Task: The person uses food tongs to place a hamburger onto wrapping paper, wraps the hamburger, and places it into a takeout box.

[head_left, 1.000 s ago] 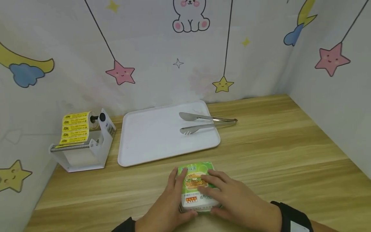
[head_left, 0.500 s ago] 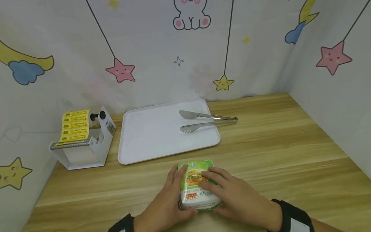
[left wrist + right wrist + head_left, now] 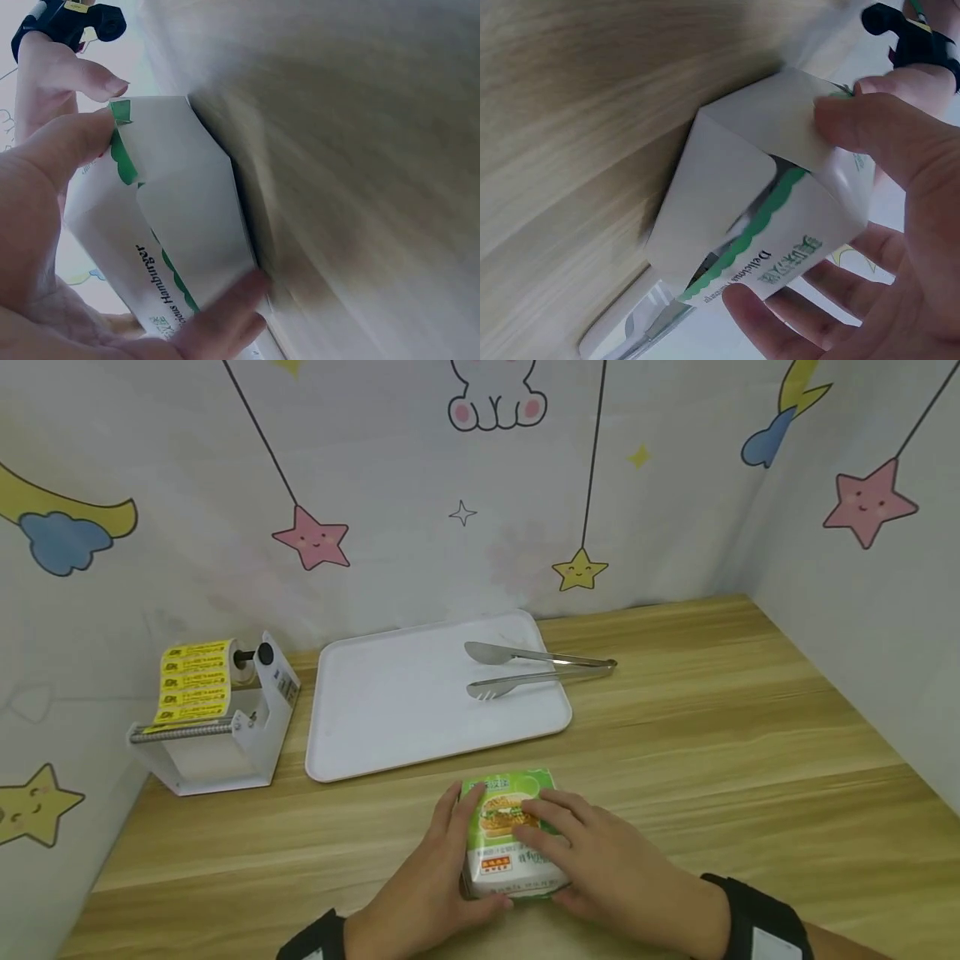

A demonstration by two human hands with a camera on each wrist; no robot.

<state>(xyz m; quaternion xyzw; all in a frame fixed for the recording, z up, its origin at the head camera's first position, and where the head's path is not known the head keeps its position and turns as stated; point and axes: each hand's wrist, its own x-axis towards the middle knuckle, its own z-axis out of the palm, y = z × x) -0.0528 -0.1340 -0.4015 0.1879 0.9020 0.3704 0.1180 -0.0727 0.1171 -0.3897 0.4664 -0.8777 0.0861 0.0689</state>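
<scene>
A green-and-white hamburger box [image 3: 506,868] with a burger picture on its lid stands on the table between both hands. My left hand [image 3: 431,885] holds its left side, with the thumb at the front corner. Across the lid and right side spreads my right hand [image 3: 618,864], its thumb at the front right corner. In the left wrist view, the box [image 3: 195,202] shows a green scalloped flap edge on a white side panel. A narrow dark gap runs along that edge of the box [image 3: 780,225] in the right wrist view.
Behind the box lies a white tray [image 3: 390,710], with metal tongs [image 3: 517,681] resting on it and their joined end past its right edge. At the left stands a label dispenser [image 3: 258,743] with a roll of yellow labels [image 3: 195,681]. Printed walls close off the wooden table [image 3: 720,710].
The whole head view has shifted slightly upward. Both hands keep nearly the same hold on the hamburger box, and the tray, tongs and dispenser stay put.
</scene>
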